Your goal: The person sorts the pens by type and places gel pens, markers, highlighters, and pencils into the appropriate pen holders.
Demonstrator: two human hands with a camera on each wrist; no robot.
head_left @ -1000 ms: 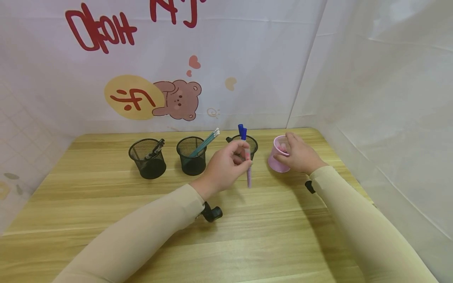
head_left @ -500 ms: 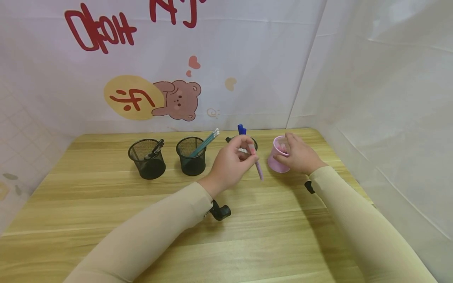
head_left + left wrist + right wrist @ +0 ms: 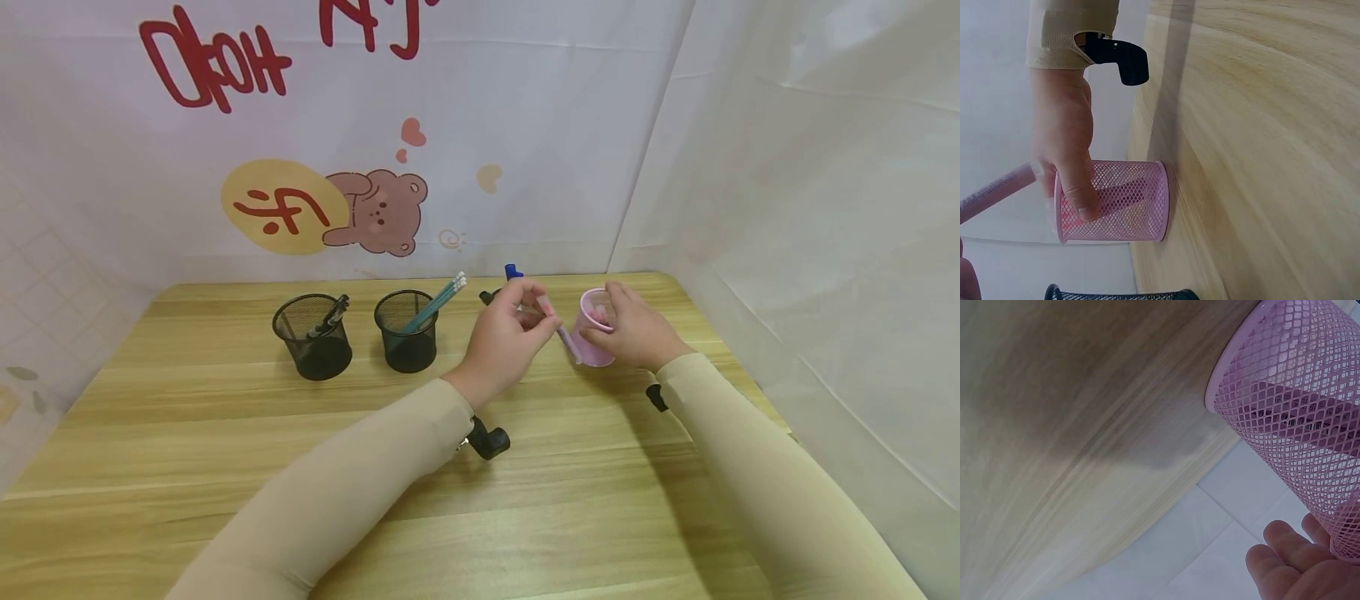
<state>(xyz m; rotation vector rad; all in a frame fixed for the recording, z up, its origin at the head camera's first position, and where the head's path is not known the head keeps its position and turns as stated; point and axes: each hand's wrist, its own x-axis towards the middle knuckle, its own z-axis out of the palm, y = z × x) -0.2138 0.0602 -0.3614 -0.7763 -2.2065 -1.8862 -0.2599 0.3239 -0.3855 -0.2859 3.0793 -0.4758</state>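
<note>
My left hand [image 3: 504, 340] pinches a slim pink pen [image 3: 568, 342] between thumb and fingertips. The pen slants, its lower end just left of the pink mesh pen holder [image 3: 597, 355]; in the left wrist view its printed barrel [image 3: 997, 192] shows at the left edge. My right hand [image 3: 637, 330] holds the pen holder at its rim, the thumb lying along the outside wall in the left wrist view. The holder stands upright on the table. Pink items stand inside it, seen through the mesh [image 3: 1297, 419] in the right wrist view.
A black mesh cup [image 3: 322, 358] at the left holds black pens. Another black cup [image 3: 410, 354] holds teal pencils [image 3: 435, 307]. Behind my left hand, blue pens [image 3: 513, 272] rise from a mostly hidden cup. Fabric walls border the wooden table [image 3: 585, 500] at back and right.
My left hand has moved right with the pen, from in front of the blue pens toward the pink holder. The pen has swung from near upright to slanted. My right hand stays put.
</note>
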